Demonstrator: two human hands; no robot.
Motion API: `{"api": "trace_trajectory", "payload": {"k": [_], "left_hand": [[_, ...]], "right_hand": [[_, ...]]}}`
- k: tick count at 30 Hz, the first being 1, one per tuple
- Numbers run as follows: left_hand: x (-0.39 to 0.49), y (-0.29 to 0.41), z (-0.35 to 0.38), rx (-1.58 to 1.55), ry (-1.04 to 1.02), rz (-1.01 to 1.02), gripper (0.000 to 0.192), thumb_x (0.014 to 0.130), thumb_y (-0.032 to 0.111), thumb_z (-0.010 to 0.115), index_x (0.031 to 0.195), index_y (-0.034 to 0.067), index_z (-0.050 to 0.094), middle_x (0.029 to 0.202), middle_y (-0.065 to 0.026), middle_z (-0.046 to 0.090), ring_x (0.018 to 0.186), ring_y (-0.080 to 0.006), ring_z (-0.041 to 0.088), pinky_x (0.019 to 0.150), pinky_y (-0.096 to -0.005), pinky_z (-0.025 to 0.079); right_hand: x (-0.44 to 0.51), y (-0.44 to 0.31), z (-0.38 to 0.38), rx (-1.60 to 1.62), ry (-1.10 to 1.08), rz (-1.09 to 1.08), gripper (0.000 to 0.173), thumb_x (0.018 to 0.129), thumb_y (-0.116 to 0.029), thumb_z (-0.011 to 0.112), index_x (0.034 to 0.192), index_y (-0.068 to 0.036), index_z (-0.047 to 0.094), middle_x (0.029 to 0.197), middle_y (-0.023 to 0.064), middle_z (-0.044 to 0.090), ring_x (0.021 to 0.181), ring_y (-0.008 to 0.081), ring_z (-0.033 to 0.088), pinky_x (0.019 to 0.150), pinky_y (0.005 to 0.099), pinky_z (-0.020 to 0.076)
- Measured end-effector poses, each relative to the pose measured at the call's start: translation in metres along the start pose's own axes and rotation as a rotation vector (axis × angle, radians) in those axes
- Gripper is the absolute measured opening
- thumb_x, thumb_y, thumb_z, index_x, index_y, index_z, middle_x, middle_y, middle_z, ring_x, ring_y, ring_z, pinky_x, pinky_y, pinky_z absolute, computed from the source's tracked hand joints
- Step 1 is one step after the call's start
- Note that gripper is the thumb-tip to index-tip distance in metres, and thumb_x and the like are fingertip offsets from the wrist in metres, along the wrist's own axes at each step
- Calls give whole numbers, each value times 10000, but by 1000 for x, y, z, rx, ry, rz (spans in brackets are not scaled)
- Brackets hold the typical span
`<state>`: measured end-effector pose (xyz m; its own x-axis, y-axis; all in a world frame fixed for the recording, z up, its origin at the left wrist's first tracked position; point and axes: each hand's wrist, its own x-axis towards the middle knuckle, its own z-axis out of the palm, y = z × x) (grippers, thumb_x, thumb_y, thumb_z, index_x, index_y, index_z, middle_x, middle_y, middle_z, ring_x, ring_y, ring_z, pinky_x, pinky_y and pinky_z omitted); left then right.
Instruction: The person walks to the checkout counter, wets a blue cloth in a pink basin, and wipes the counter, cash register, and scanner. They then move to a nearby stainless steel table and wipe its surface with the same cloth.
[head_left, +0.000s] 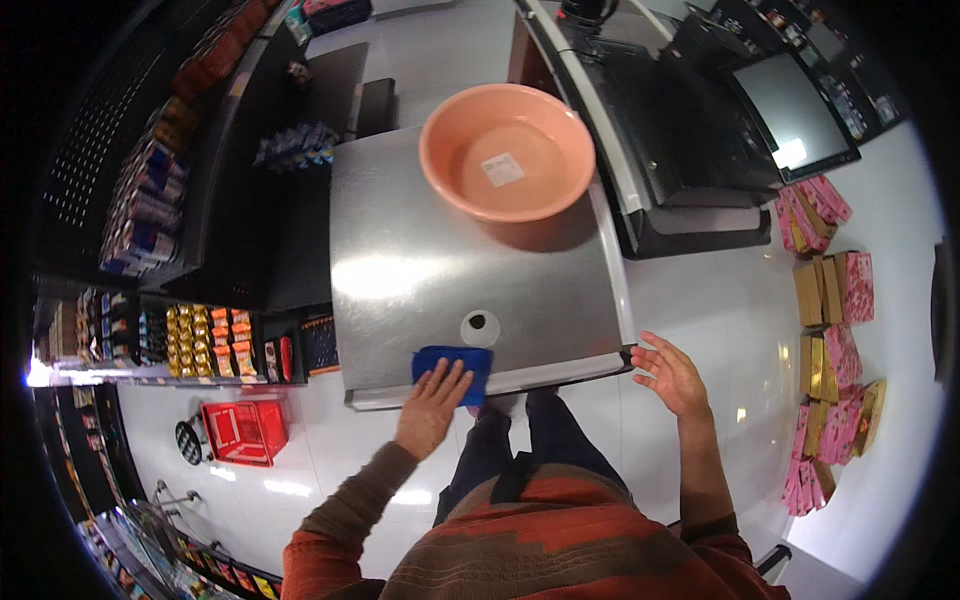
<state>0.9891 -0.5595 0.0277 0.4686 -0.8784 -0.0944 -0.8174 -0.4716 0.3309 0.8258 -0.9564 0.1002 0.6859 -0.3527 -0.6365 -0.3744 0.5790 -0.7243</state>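
My left hand (433, 405) lies over a folded blue cloth (477, 381), fingers extended and pressing it against the front edge of a stainless-steel counter top (390, 225). Just beyond the cloth, a round whitish grommet (480, 337) with a dark hole is set in the metal. My right hand (667, 373) hovers by the counter's front right corner, palm turned inward, with its fingers apart and nothing in them. Toward the counter's far right stands an orange plastic basin (510, 206). A white label bearing print (502, 169) shows on its bottom.
Right of the counter is a black checkout desk (675, 127) with a monitor (795, 105). Pink and gold boxes (836, 352) line the wall. Snack shelves (210, 341) and a red shopping basket (244, 433) are at left. White tiled floor (690, 292) surrounds the counter.
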Motion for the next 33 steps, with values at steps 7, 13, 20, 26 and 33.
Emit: {"api": "trace_trajectory", "payload": {"k": [7, 13, 20, 26, 33], "left_hand": [[99, 85, 39, -12, 45, 96, 647, 957, 212, 596, 1534, 83, 335, 1629, -129, 250, 1518, -319, 187, 1223, -469, 179], [174, 164, 61, 18, 21, 35, 777, 936, 435, 617, 1547, 75, 301, 1621, -180, 230, 1515, -370, 154, 1219, -507, 153], [262, 172, 67, -77, 304, -306, 834, 950, 466, 567, 1562, 13, 226, 1617, -230, 209, 1506, -409, 145, 1204, -529, 122], [332, 117, 52, 50, 391, -477, 752, 982, 470, 493, 1548, 23, 277, 1610, -202, 252, 1494, -395, 195, 1199, -516, 157], [261, 169, 68, 7, 405, -484, 539, 939, 215, 579, 1430, 20, 470, 1521, -145, 428, 1332, -372, 418, 1116, -506, 304]], "right_hand": [[-12, 7, -47, 101, 55, 22, 430, 1011, -309, 565, 1351, -47, 543, 1134, 132, 635, 1011, 209, 610, 837, 375, 524], [-21, 6, -106, 166, 117, 68, 425, 1012, -314, 573, 1330, -32, 552, 1109, 134, 646, 1005, 211, 619, 831, 380, 537], [-29, -8, -182, 221, 191, 69, 402, 995, -323, 600, 1295, -56, 589, 1087, 117, 655, 988, 202, 619, 821, 375, 530], [-13, -26, -226, 231, 149, 56, 401, 986, -323, 614, 1286, -58, 594, 1077, 107, 659, 984, 197, 620, 824, 374, 529], [-6, -28, -257, 231, 128, 121, 394, 984, -319, 613, 1270, -48, 600, 1069, 103, 661, 971, 196, 623, 824, 378, 534]]}}
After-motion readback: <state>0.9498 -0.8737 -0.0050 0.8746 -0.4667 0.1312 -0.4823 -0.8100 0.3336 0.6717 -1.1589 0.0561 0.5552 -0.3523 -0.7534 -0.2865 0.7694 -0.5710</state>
